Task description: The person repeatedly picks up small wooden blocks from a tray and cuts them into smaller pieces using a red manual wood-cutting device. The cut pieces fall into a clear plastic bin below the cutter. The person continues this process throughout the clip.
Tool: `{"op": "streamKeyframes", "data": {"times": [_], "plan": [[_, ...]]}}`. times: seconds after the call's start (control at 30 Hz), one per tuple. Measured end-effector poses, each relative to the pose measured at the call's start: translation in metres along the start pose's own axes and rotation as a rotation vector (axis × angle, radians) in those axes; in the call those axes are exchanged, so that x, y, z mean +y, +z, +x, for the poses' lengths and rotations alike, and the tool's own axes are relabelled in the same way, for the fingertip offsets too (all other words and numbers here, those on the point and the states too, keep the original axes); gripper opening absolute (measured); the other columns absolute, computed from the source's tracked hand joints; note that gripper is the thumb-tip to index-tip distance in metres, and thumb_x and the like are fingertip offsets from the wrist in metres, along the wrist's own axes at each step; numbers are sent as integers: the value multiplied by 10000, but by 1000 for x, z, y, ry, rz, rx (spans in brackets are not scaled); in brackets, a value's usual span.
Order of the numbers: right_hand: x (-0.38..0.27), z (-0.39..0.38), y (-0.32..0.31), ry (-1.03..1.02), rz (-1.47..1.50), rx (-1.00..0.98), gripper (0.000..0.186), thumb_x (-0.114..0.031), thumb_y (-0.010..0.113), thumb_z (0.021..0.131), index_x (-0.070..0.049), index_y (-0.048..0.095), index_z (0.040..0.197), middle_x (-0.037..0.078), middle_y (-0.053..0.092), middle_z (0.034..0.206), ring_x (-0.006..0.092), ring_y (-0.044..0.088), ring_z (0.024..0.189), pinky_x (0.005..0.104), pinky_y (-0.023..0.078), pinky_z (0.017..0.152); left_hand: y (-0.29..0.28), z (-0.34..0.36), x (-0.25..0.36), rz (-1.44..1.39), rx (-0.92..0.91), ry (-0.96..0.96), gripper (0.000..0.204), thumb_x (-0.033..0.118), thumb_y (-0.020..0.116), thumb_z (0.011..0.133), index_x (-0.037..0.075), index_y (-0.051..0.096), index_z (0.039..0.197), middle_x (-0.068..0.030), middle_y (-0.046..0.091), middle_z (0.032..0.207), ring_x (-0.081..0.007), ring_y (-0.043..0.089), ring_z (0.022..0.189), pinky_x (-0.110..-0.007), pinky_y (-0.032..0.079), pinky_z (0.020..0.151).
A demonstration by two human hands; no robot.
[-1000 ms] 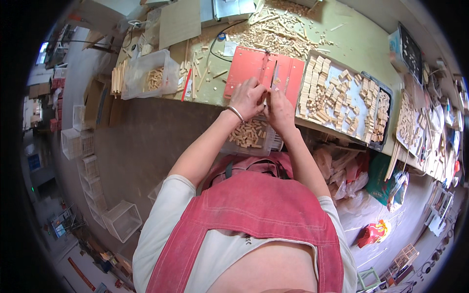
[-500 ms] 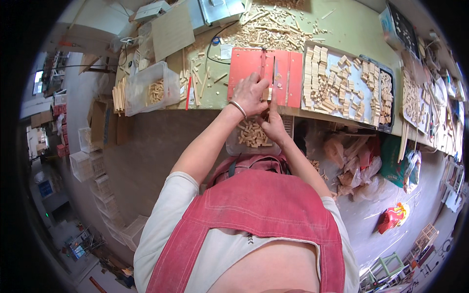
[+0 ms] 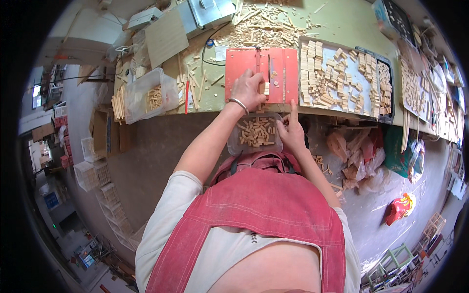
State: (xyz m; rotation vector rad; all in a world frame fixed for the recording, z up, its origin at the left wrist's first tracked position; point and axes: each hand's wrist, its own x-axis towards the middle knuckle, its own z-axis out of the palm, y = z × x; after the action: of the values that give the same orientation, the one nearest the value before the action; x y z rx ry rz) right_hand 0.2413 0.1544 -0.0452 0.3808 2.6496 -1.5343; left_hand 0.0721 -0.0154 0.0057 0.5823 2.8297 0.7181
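Note:
On the red saw table (image 3: 236, 61), my left hand (image 3: 248, 90) is closed on small wooden blocks (image 3: 266, 89), its fingers bent down beside a narrow dark slot. A bracelet circles that wrist. My right hand (image 3: 293, 133) is empty, index finger stretched toward the table's front edge and the other fingers partly curled. Below the edge, between my forearms, a clear plastic bin (image 3: 234, 145) holds many loose wooden blocks (image 3: 257, 131). My right thumb is close to the bin's right rim. Small wood scraps (image 3: 274, 74) lie on the red surface right of the slot.
A tray (image 3: 359, 84) of cut blocks stands right of the saw table. Leftward are a red stick (image 3: 186, 96), a translucent bin (image 3: 168, 93) and thin wood strips (image 3: 118, 107). Offcuts (image 3: 264, 29) pile up behind. Plastic bags (image 3: 364, 156) lie below the bench at right.
My right hand has left the blocks beside my left hand and moved right and toward me. The left hand stays on the saw table with its blocks. The view has shifted slightly.

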Motion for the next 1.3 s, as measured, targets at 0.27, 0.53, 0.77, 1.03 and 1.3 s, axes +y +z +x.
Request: {"op": "streamKeyframes", "data": {"times": [0.27,0.53,0.77,1.03,1.3], "plan": [[3,-32,-19,90,73,44,954,-137,711,979,-50,119,1722,111,700,901,270,699,776,398,555,713,4,31,-10,22,44,22,380,198,839,697,121,718,1049,-112,647,1047,-362,701,956,-495,583,854],[17,-46,-27,96,62,96,934,-120,701,981,-30,129,1715,117,709,909,292,718,789,414,572,735,-1,60,-10,32,-32,-45,407,231,878,732,132,752,1106,-108,651,1176,-332,686,1097,-487,574,966],[18,-59,-34,117,90,99,918,-102,704,978,-48,161,1716,114,700,917,271,701,776,401,564,730,-2,72,-16,21,79,12,374,202,848,705,128,749,1058,-108,647,1161,-338,685,1088,-468,585,936],[50,-64,-56,121,140,198,864,-63,699,987,-55,221,1706,91,685,886,185,651,716,336,552,692,4,-24,2,234,72,216,459,266,862,686,150,735,1111,-105,601,1229,-332,562,1237,-502,433,1045],[92,-49,-108,176,84,236,801,-114,721,984,-46,319,1673,83,682,866,202,662,700,360,555,690,12,-144,28,131,-28,163,508,258,826,681,111,678,1144,-110,587,1239,-317,577,1194,-477,409,1035]]}}
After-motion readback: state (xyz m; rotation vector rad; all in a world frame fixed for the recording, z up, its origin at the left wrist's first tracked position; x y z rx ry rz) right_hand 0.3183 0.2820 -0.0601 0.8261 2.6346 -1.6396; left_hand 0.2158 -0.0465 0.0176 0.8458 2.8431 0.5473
